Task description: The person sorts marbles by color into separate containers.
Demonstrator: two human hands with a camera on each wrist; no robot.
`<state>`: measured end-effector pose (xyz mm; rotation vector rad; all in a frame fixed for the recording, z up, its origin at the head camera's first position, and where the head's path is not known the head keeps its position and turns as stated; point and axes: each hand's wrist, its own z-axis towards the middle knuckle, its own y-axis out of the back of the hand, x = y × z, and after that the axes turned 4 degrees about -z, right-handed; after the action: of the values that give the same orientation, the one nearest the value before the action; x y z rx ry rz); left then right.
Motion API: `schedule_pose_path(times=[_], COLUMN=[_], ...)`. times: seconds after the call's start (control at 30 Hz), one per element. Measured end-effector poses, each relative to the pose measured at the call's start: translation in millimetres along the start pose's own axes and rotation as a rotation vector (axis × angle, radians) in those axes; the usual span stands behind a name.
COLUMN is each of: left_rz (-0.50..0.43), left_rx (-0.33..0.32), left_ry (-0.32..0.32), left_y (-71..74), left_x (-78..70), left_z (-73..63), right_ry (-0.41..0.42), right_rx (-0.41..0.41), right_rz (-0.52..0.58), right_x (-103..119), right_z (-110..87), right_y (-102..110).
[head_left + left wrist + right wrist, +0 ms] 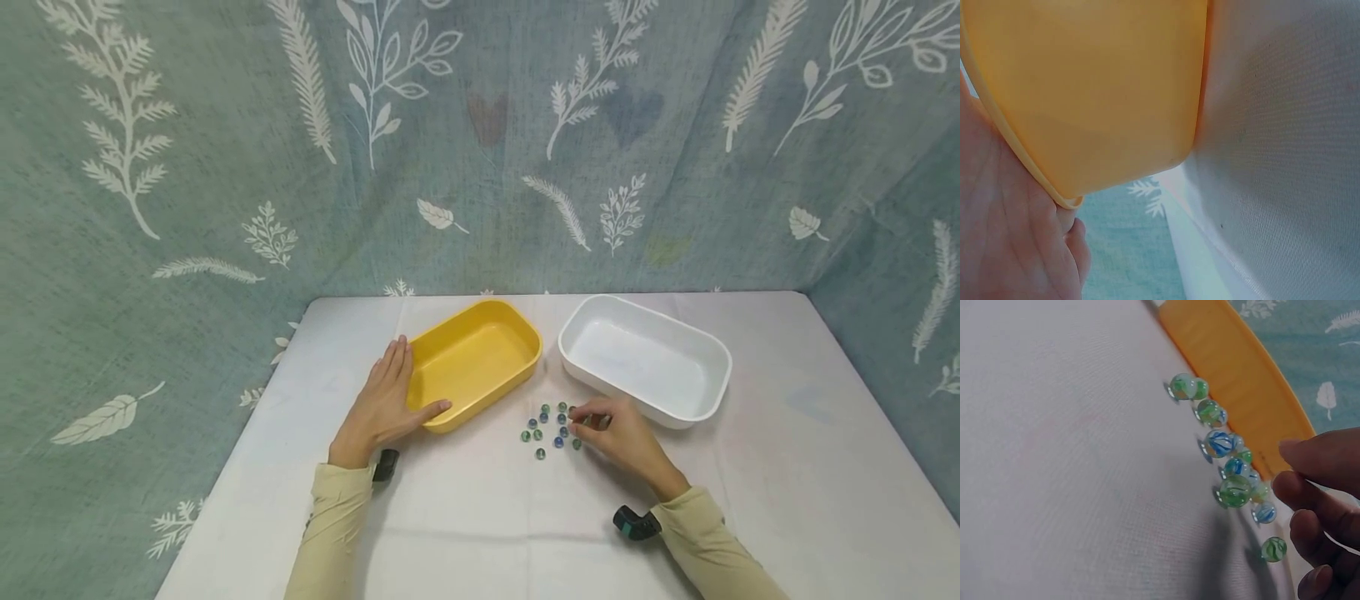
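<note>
Left hand (381,410) spread against yellow tray (476,358), right hand (624,435) curled, hold unclear; white tabletop (487,500), leafy drape (480,258).

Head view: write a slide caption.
Left hand against a yellow tray, right hand close to loose marbles, white tray beyond.

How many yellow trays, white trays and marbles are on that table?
Yellow tray: 1
White tray: 1
Marbles: at least 12; the right hand may hide more in the head view
Total: at least 14
</note>
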<state>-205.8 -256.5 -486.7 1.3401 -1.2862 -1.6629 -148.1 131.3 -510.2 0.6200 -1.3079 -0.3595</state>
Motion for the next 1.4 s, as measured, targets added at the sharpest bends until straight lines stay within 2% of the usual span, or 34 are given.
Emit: schedule_pose_path(times=[0.43, 0.83, 1.4], left_rz=[0.003, 0.004, -0.007], left_rx=[0.0, -0.01, -0.014], left_ry=[-0.001, 0.0, 0.003], left_y=[-1.0, 0.4, 0.6], left_x=[-0.8, 0.3, 0.6], left_z=[-0.9, 0.9, -0.2], right_ry=[-0.003, 0.0, 0.081], right_rx=[0.012, -0.014, -0.045], right_rz=[-0.035, -0.074, -0.202], right_x=[0.3, -0.2, 3.3], right_z=[-3.4, -3.0, -3.7], right_y=[-8.9, -13.0, -18.0])
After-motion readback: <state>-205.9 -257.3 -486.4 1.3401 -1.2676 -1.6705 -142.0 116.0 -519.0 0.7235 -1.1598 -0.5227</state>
